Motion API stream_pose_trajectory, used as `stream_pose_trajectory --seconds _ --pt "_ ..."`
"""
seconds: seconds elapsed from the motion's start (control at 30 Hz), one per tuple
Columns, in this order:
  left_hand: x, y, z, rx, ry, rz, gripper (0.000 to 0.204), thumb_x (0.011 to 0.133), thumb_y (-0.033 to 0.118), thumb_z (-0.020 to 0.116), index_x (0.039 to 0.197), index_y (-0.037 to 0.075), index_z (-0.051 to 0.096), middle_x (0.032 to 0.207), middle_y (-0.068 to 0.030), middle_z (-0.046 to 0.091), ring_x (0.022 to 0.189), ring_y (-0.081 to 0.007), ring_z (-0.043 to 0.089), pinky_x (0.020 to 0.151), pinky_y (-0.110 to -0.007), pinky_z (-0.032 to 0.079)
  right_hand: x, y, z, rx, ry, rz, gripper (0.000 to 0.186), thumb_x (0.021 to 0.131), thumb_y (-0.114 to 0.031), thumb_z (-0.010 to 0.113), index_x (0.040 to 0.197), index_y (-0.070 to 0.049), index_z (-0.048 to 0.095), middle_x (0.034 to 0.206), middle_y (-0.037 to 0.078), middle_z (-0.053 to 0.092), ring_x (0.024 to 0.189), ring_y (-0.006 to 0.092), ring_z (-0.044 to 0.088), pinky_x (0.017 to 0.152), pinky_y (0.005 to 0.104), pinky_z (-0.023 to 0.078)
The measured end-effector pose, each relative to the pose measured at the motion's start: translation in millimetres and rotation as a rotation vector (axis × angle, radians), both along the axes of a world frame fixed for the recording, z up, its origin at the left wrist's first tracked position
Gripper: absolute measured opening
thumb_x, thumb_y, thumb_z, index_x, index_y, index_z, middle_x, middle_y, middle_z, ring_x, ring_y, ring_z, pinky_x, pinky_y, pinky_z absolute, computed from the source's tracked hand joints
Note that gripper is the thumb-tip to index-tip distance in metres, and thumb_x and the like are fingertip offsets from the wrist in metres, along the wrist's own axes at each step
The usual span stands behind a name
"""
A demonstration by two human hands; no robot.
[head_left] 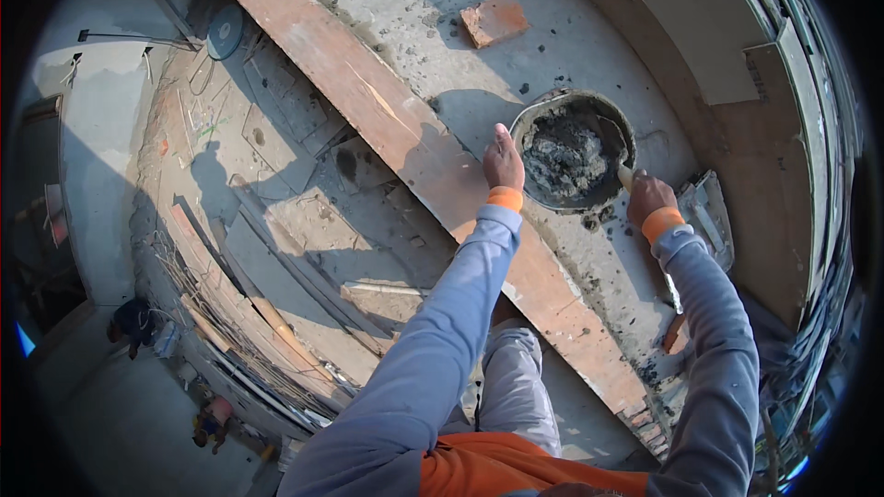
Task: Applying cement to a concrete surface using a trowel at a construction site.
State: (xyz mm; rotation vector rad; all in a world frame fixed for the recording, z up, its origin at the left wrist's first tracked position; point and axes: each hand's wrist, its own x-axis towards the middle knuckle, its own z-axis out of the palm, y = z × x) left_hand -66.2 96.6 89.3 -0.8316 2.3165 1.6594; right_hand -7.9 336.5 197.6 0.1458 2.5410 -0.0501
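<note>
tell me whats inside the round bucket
Lumpy grey mix lies inside the bucket, leaving part of the inner wall bare. The right hand grips a pale handle at the rim. The mix covers the bottom, so anything buried cannot be seen.

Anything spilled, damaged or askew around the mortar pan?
Grey crumbs lie on the slab beside the mortar pan, probably spilled mix. The long board has a pale, ragged streak on its upper part, as if the surface had splintered. A stray orange brick lies beyond the pan.
</note>
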Motion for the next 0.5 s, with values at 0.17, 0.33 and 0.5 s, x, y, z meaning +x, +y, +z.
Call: stream_pose_trajectory --seconds 0.17,0.33,0.5 --pt "5.9 -9.1 0.5 0.104 -0.067 -0.009 0.067 0.102 0.051 0.033 0.110 -0.011 0.058 0.106 -0.0295 0.063 0.100 -0.0399 0.060 0.088 -0.043 0.046 35.7 -24.1 -13.2 -0.206 -0.170 -0.117 0.032 0.074 -0.013 0.060 0.102 0.003 0.063 0.095 0.026 0.067 0.091 0.0407 0.066 0.083 0.0428 0.053" --pt "8.7 -15.6 -9.7 0.159 0.172 0.026 0.060 0.103 0.046 0.035 0.114 -0.009 0.057 0.110 -0.0281 0.062 0.103 -0.0385 0.058 0.091 -0.040 0.045 9.4 -75.7 -5.8 -0.559 -0.573 -0.675 0.019 0.076 -0.014 0.065 0.086 0.001 0.057 0.062 0.009 0.056 0.046 0.0175 0.055 0.038 0.0358 0.043" --pt "7.6 -20.3 -4.2 0.155 0.186 -0.070 0.053 0.102 0.043 0.040 0.106 -0.007 0.058 0.102 -0.0250 0.063 0.098 -0.0323 0.060 0.086 -0.039 0.046 27.6 -66.3 -19.5 -1.233 -0.760 -1.305 0.012 0.081 -0.010 0.057 0.088 -0.003 0.052 0.062 0.002 0.048 0.044 0.0138 0.047 0.038 0.0307 0.041"
